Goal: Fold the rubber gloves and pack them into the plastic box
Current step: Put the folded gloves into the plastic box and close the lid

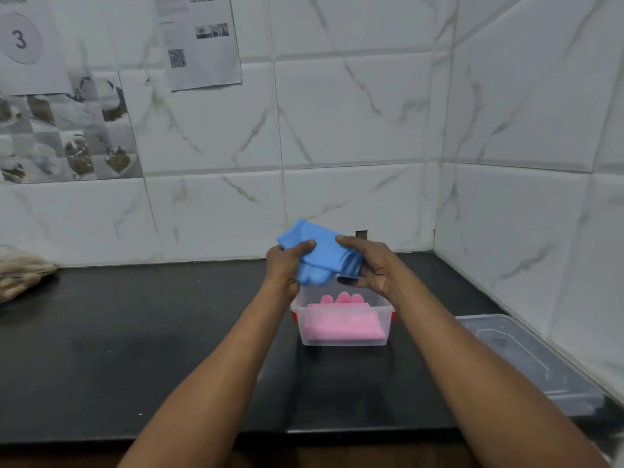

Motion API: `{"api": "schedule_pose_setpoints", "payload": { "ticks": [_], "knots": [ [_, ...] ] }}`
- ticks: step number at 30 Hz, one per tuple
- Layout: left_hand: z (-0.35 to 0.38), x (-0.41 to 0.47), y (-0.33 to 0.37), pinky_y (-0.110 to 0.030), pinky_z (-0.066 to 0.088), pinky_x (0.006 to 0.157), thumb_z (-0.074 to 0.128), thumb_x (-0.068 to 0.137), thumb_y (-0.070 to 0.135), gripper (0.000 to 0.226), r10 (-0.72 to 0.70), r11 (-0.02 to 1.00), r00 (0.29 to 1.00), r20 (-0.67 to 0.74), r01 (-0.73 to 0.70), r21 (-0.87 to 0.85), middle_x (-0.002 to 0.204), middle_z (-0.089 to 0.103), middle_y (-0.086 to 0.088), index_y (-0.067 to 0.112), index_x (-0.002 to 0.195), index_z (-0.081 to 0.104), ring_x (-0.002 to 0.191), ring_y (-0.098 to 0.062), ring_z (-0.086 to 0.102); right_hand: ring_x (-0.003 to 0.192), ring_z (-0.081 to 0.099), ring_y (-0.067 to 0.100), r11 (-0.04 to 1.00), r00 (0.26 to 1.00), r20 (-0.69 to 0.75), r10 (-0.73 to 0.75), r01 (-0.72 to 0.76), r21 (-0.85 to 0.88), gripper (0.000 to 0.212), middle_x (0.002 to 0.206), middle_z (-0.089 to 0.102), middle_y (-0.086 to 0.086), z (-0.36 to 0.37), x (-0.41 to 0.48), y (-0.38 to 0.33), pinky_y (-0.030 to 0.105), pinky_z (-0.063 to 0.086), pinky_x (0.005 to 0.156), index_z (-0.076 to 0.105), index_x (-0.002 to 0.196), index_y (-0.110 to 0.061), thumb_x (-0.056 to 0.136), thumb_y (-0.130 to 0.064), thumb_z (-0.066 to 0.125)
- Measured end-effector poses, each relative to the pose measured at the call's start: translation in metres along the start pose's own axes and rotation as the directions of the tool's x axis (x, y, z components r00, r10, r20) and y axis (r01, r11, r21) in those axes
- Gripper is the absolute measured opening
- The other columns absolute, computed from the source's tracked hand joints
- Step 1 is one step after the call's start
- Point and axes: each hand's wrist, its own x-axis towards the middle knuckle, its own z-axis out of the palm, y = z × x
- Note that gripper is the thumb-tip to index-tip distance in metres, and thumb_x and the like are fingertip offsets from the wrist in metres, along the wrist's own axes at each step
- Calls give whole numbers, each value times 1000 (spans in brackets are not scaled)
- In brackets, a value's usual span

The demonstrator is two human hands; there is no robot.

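Blue gloves (310,253), folded into a bundle, hang above the open plastic box (341,310) on a dark counter (135,332); the left hand (287,265) and right hand (366,265) each clasp a side, fingers curled tight on the rubber; a pink glove (342,324) already lies flat inside; lowering level, with the fold pinched, should stop it springing open; the lid (526,359) lies well to the right.

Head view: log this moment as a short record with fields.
held item: folded blue glove, gripped by left hand and right hand
glove position: above the plastic box
box contents: folded pink glove
lid: off, lying right of the box
surface: black counter
step left: blue glove not yet in box
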Motion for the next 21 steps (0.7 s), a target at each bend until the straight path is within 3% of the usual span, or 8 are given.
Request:
{"api": "schedule_pose_setpoints", "payload": {
  "ticks": [2,5,8,11,15,18,21],
  "knots": [
    [18,-4,-13,-33,58,61,74,77,-3,32,-28,999,996,-81,25,-37,101,69,-20,-3,107,63,77,-29,69,93,68,37,1000,999,-22,28,-27,11,41,110,68,18,-5,-2,7,51,59,72,62,115,-7,80,-22,77],
    [30,-9,-26,-32,56,60,74,77,1,34,-110,994,988,-112,107,-26,98,69,-17,-2,109,62,74,-26,68,82,69,32,1000,996,-87,-2,1,-5,37,99,68,19,-12,1,13,48,58,64,56,122,2,88,-2,67],
    [20,-8,-15,-35,57,60,71,77,11,30,-226,951,971,-82,238,196,92,67,-16,0,104,62,75,-29,66,86,66,33,989,986,-167,-25,-1,-151,35,100,66,22,-24,5,9,52,57,74,56,121,11,86,8,64],
    [11,-3,-2,-34,58,49,68,79,9,23,-279,876,960,-25,265,402,88,64,-19,-1,99,62,69,-30,64,92,66,35,972,979,-205,-5,-43,-232,39,108,65,25,-33,9,4,53,56,82,56,119,12,82,8,69],
    [14,0,-9,-42,59,59,64,84,-1,7,-277,753,960,-47,247,610,87,61,-22,-4,83,58,69,-31,62,80,65,27,903,983,-182,4,-82,-422,41,104,65,21,-33,15,9,36,55,59,55,118,7,82,1,74],
    [16,2,-26,-39,57,64,64,83,-3,11,-197,528,975,-100,192,827,77,56,-19,-5,77,56,69,-28,59,91,62,30,749,978,-209,22,-155,-644,37,105,62,22,-27,19,21,39,54,70,53,113,4,84,-6,74],
    [22,0,-34,-25,40,43,57,83,-4,22,-70,292,996,-51,69,954,77,61,-18,3,64,47,68,-22,53,77,56,27,399,979,-201,39,-200,-895,27,77,54,12,-16,15,17,31,48,61,48,82,-1,90,-19,66]
  ]
}}
